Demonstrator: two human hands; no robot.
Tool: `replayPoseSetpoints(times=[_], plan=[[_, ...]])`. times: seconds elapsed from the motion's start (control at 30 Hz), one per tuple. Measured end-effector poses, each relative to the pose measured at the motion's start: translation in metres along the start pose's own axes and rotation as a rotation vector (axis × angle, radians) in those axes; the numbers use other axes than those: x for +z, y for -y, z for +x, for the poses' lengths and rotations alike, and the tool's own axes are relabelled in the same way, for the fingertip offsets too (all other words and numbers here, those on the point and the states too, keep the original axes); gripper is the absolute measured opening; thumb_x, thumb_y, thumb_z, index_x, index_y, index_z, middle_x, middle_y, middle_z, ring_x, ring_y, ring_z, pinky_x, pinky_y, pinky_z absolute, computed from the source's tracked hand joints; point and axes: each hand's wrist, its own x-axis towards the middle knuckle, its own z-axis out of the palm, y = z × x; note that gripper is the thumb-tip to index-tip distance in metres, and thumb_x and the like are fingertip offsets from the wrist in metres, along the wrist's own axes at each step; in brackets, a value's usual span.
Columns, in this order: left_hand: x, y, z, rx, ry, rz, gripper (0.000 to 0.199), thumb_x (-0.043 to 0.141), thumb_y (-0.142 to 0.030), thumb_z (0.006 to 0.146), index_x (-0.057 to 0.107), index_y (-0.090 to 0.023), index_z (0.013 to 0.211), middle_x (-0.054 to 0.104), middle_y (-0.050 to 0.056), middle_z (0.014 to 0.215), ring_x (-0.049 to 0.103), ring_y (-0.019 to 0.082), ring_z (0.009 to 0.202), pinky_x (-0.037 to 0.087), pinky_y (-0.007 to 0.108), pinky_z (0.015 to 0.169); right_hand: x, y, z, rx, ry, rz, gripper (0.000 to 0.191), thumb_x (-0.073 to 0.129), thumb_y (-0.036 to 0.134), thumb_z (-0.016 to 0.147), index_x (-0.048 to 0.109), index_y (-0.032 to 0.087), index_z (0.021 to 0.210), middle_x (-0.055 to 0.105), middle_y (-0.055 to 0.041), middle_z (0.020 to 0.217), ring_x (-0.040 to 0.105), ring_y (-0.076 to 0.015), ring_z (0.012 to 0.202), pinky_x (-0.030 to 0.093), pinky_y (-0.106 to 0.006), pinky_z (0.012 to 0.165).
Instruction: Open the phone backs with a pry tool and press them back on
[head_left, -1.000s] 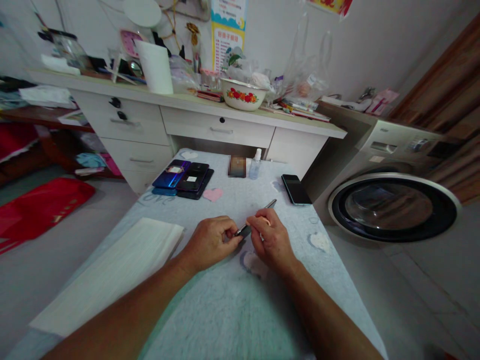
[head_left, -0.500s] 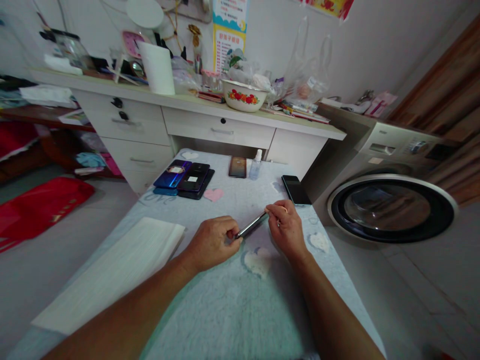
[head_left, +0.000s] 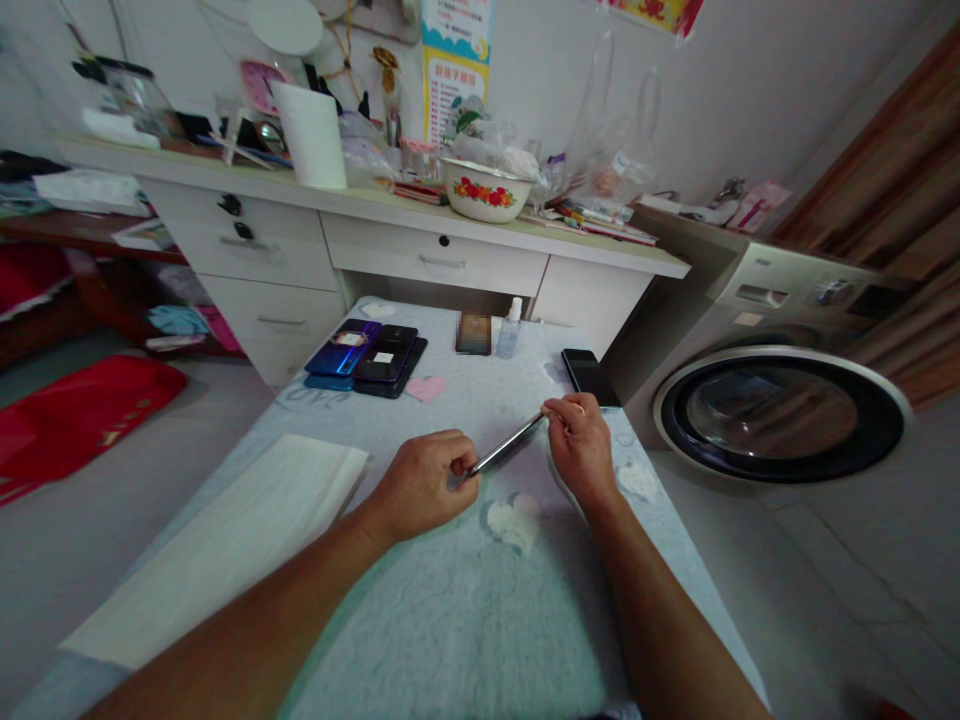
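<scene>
A slim mobile phone [head_left: 507, 445] with a shiny silver edge is held slantwise above the table; only its edge shows, its faces are turned out of view. My left hand [head_left: 427, 485] pinches the near-left end between curled fingers and thumb. At the far-right end, my right hand [head_left: 583, 445] grips it with the fingertips. Just beyond my right hand lies a dark-screened phone [head_left: 590, 375]. Several phones, among them a blue phone [head_left: 343, 347] and a black phone [head_left: 385, 352], lie grouped at the far left of the table.
A clear spray bottle [head_left: 509, 330] stands at the back beside a blurred brown rectangle [head_left: 473, 334]. White folded paper [head_left: 225, 550] lies at left on the cloth-covered table [head_left: 465, 620]. Behind are a white desk [head_left: 442, 262] and, at right, a washing machine [head_left: 750, 310].
My right hand has shifted slightly right and away from my left hand. More of the phone's edge now shows between them. My left hand has hardly moved.
</scene>
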Motion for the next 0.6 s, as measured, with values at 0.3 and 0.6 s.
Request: replayPoseSetpoints(times=[0.3,0.6], plan=[[0.001,0.000,0.000,0.008,-0.008,-0.012,0.011,0.057,-0.011,0.069,0.051,-0.019,0.064,0.051,-0.005,0.061,0.050,0.010,0.057,0.034,0.020,0.055,0.000,-0.006,0.002,0.072,-0.027,-0.034,0.022,0.049,0.023,0.090,0.070,0.018,0.093,0.057,-0.0066,0.092,0.058,-0.0176,0.081,0.048,-0.032,0.076],[0.000,-0.001,0.000,-0.001,-0.016,-0.004,0.010,0.057,-0.011,0.068,0.052,-0.018,0.063,0.052,-0.004,0.062,0.050,0.010,0.057,0.035,0.020,0.054,-0.002,0.005,0.000,0.031,0.003,-0.008,0.021,0.049,0.021,0.091,0.069,0.018,0.095,0.056,-0.0070,0.094,0.058,-0.0169,0.080,0.050,-0.032,0.076]])
